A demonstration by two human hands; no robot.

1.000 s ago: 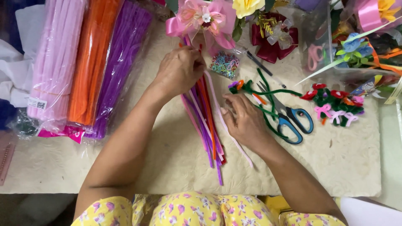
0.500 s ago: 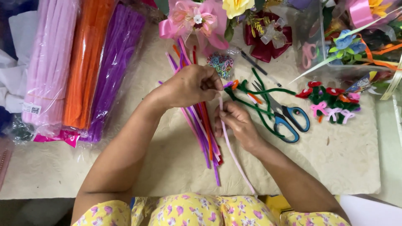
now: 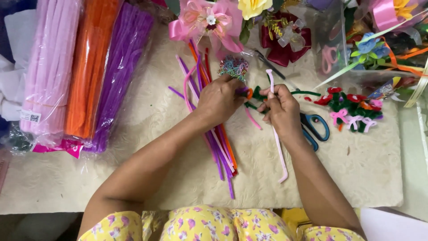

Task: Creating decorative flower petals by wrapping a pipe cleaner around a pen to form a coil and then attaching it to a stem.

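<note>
Covering most of the work surface: a cream textured mat (image 3: 147,178). Lying along its left edge, three long plastic-wrapped packs of pipe cleaners, pale pink (image 3: 47,67), orange (image 3: 91,62) and purple (image 3: 122,67), side by side and touching. Resting at the top centre, a pink ribbon bow (image 3: 207,20), with a yellow fabric rose (image 3: 254,6) and a dark red bow (image 3: 285,44) just beside it. Spread loosely down the middle of the mat, a bundle of loose pipe cleaners (image 3: 220,147) in purple, pink, orange and red, passing under the left hand (image 3: 220,98). Pressing down on that bundle, left hand with fingers curled shut, fingertips pinched on small green and orange pieces near a little multicoloured coil (image 3: 233,68). Closed around a single pale pink pipe cleaner (image 3: 278,151), right hand (image 3: 281,109), the upper end poking up past the fingers and the hooked lower end lying on the mat toward the body. Peeking out just right of that hand, blue-handled scissors (image 3: 316,127). Clustered farther right, small red, pink and green pipe-cleaner flowers (image 3: 352,107).
</note>
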